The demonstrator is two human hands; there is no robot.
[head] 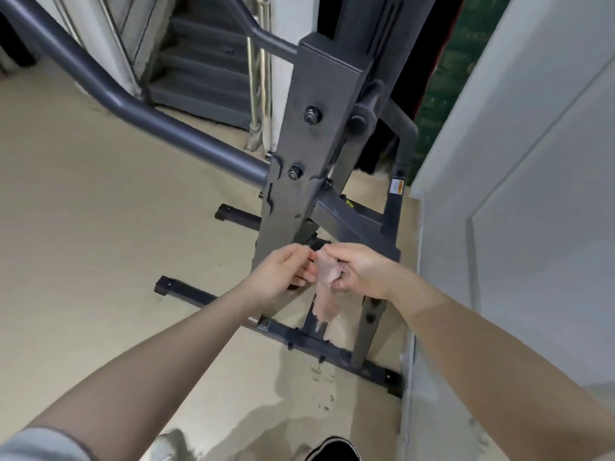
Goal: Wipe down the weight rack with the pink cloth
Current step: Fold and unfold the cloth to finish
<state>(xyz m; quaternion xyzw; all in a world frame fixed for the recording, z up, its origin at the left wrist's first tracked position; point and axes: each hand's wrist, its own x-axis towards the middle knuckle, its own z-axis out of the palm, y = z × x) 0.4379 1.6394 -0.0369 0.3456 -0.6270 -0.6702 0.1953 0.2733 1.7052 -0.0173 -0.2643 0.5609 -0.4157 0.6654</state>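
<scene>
Both hands, left hand [283, 272] and right hand [357, 271], pinch a crumpled pink cloth [324, 287] in midair before the dark grey steel weight rack [309, 134]; wiping apparently not under way.

Top of the dark grey steel weight rack [319, 134] cut off; crumpled pink cloth [324, 284] partly hidden inside the right hand [361, 271].

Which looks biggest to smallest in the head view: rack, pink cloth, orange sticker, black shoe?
1. rack
2. pink cloth and black shoe: look alike, shoe cut off by the frame edge, so unranked
3. orange sticker
</scene>
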